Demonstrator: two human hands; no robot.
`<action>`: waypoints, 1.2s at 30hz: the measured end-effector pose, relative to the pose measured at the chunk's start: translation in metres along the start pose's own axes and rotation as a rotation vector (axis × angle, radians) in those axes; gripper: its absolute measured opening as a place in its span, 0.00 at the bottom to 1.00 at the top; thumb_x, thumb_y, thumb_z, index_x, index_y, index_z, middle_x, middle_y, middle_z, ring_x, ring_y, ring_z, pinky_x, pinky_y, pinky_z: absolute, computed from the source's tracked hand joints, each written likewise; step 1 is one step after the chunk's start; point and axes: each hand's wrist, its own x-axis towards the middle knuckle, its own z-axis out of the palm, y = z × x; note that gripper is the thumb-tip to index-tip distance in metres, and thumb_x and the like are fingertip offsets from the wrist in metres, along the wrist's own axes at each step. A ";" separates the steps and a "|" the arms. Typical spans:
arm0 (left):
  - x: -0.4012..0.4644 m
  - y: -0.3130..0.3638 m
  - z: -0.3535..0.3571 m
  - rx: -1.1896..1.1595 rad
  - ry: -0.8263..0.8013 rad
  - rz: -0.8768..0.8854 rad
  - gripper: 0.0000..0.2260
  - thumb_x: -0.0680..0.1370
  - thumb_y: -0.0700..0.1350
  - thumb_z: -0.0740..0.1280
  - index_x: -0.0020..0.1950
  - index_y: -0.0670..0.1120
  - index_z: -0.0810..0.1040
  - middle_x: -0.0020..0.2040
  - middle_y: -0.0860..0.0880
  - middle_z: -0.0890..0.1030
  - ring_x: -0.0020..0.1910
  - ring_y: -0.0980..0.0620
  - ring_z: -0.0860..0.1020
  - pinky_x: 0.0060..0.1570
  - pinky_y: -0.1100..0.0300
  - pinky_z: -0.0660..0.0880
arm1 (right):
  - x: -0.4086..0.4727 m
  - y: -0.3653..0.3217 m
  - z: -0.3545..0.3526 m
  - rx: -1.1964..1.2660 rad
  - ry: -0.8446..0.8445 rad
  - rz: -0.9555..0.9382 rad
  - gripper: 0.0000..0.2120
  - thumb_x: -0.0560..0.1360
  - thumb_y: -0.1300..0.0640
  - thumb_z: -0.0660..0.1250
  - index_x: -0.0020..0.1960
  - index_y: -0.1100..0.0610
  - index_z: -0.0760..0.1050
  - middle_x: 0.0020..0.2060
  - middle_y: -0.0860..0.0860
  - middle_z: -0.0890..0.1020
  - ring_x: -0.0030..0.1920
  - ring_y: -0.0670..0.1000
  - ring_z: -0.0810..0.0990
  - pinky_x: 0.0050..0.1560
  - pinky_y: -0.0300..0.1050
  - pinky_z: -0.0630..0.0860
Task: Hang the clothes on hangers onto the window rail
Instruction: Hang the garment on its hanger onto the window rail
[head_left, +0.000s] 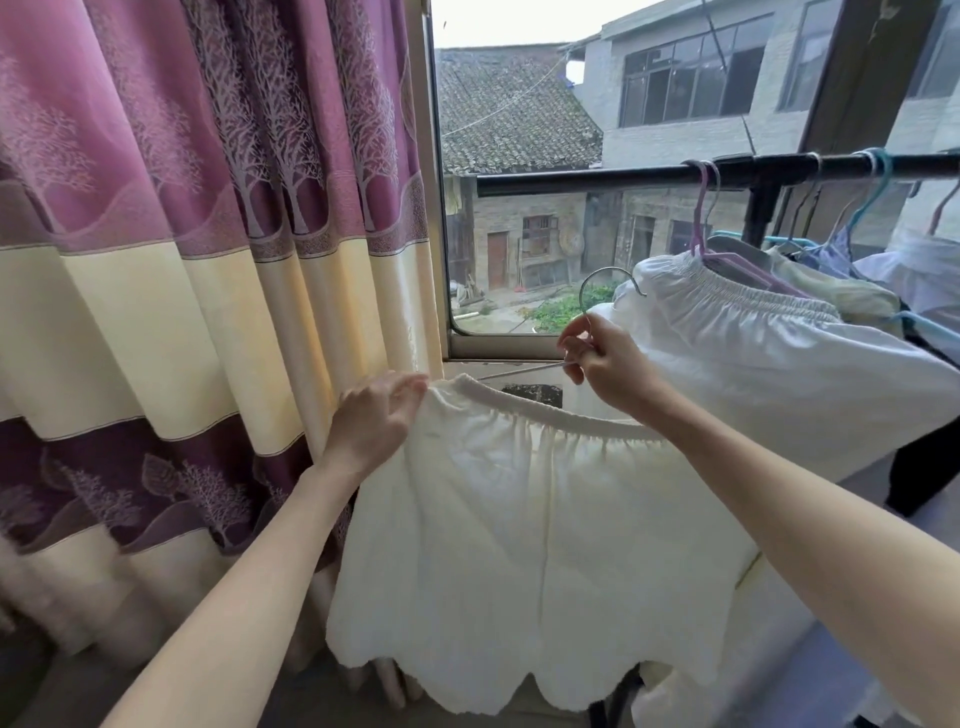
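Note:
A pair of white shorts (519, 535) with an elastic waistband and a scalloped hem hangs in front of me on a thin metal hanger (605, 283). My right hand (602, 366) grips the hanger just below its hook. My left hand (376, 415) pinches the left end of the waistband. The black window rail (582, 181) runs across the open window above and to the right, well above the hanger's hook. Another white garment (769, 343) hangs from the rail on a pink hanger (706, 208).
A purple and cream curtain (197, 260) fills the left side, close to my left hand. More clothes on blue and pink hangers (878, 182) crowd the rail's right end. The rail's left stretch is bare. Buildings show outside.

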 end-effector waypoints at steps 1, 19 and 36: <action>0.000 0.005 0.003 0.041 -0.040 0.054 0.18 0.78 0.55 0.57 0.59 0.49 0.78 0.57 0.49 0.81 0.56 0.47 0.77 0.61 0.49 0.69 | 0.002 0.000 0.002 0.001 -0.006 -0.002 0.09 0.78 0.67 0.57 0.41 0.58 0.69 0.24 0.53 0.72 0.27 0.54 0.68 0.29 0.38 0.67; -0.007 -0.020 -0.001 -0.065 0.168 -0.184 0.08 0.77 0.44 0.65 0.53 0.45 0.80 0.52 0.44 0.82 0.57 0.43 0.76 0.60 0.50 0.63 | -0.022 0.047 -0.012 -0.488 -0.062 0.029 0.11 0.76 0.56 0.64 0.57 0.58 0.78 0.52 0.58 0.82 0.54 0.57 0.80 0.55 0.51 0.74; -0.021 -0.007 0.027 -0.040 0.153 0.029 0.07 0.69 0.40 0.74 0.46 0.42 0.83 0.40 0.42 0.82 0.44 0.41 0.79 0.49 0.45 0.74 | -0.006 0.002 0.049 -0.155 -0.019 -0.013 0.05 0.79 0.57 0.58 0.48 0.56 0.72 0.30 0.50 0.77 0.36 0.55 0.78 0.43 0.54 0.76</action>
